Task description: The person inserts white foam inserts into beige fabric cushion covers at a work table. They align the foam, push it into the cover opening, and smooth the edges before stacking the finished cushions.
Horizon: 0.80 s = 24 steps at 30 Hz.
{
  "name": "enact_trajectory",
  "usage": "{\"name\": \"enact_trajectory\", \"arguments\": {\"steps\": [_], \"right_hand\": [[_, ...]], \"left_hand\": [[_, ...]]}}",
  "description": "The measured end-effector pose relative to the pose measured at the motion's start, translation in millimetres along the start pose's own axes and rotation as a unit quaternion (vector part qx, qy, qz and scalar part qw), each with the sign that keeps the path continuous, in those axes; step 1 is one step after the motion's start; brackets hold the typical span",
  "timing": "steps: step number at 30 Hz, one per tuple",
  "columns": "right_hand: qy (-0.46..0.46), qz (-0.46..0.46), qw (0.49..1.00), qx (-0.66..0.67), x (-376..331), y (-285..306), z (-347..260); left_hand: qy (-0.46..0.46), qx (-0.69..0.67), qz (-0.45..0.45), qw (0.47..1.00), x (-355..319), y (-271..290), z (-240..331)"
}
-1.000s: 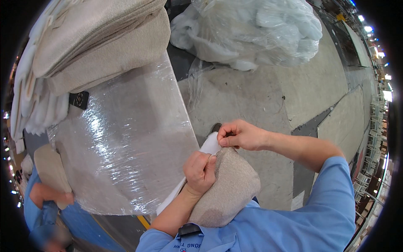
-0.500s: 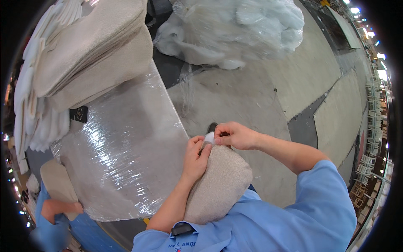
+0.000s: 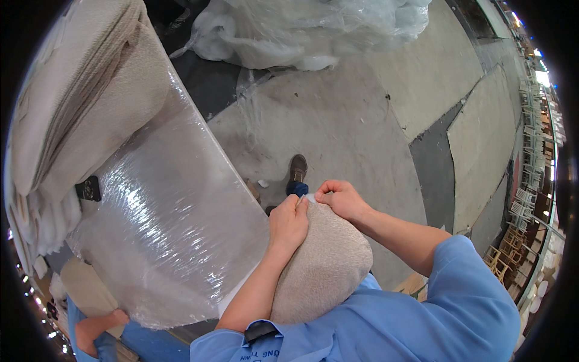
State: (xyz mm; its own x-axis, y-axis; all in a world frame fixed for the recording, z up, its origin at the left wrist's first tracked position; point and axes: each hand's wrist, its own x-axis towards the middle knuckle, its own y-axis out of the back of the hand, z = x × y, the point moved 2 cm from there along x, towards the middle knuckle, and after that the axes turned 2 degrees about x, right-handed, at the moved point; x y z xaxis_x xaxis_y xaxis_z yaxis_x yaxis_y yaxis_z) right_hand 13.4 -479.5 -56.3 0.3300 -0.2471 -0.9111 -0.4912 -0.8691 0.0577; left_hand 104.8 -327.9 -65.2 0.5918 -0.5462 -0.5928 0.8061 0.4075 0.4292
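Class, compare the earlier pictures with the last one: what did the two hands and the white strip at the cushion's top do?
The white strip showing earlier is now nearly tucked away. The left hand slid up the beige cushion to meet the right hand at its top edge. Both kept gripping the cushion; the plastic sheet stayed put.

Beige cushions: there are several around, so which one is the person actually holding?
The rounded beige cushion against the blue shirt, with the left hand and right hand pinching its top edge. The others lie stacked at upper left, untouched.
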Motion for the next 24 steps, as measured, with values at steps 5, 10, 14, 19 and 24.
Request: {"name": "enact_trajectory", "arguments": {"steps": [5, 10, 14, 19, 24], "right_hand": [[-0.055, -0.027, 0.997, 0.056, 34, -3, 17], [-0.169, -0.113, 0.967, 0.156, 62, -6, 39], [-0.213, -0.209, 0.917, 0.266, 71, -9, 58], [-0.149, -0.291, 0.879, 0.346, 51, 1, 60], [-0.108, -0.274, 0.903, 0.313, 53, -1, 57]], "left_hand": [[0.021, 0.004, -0.004, 1.000, 15, -10, -12], [0.045, 0.005, -0.027, 0.999, 24, -17, -24], [0.053, 0.022, -0.035, 0.998, 25, -23, -35], [0.135, -0.204, -0.151, 0.958, 14, -7, -26], [0.156, -0.186, -0.159, 0.957, 13, -6, -27]]}}
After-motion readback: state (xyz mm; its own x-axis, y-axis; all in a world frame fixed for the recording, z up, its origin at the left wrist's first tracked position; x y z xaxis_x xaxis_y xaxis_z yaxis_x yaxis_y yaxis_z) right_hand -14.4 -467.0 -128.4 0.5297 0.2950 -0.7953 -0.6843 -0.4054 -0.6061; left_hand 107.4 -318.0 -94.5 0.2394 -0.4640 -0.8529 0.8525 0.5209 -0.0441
